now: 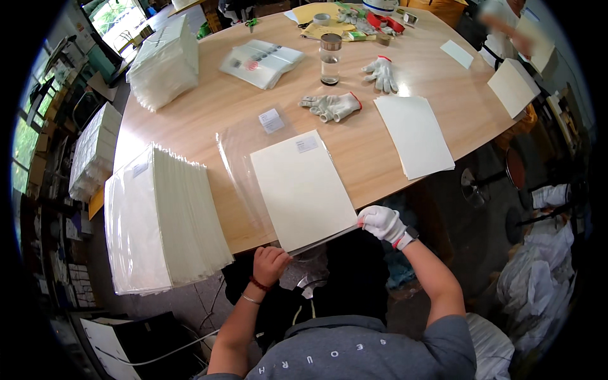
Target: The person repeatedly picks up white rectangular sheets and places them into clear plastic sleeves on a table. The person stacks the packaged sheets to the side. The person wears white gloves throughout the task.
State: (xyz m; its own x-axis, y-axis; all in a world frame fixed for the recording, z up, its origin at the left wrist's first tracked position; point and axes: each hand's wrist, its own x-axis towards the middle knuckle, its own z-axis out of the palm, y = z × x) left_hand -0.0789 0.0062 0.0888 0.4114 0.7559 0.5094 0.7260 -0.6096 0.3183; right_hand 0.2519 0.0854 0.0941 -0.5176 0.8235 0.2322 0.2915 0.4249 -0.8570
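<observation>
A cream sheet or thin stack of sheets [304, 196] with a small label near its far edge lies at the table's near edge. My left hand [271, 265], bare with bracelets at the wrist, is closed on its near left corner. In a white glove, my right hand [381, 223] pinches the near right corner. Whether it is one board or several sheets, I cannot tell. Partly under it and to its left lies a clear plastic sleeve [234, 152], with a white label [271, 120] at its far end.
A tall stack of sleeved sheets [190, 215] stands at the left, another stack [166, 63] behind it. White sheets [415, 136] lie right. Work gloves [331, 106], a glass jar [330, 60] and plastic bags [261, 63] are farther back. Another person [506, 31] is at far right.
</observation>
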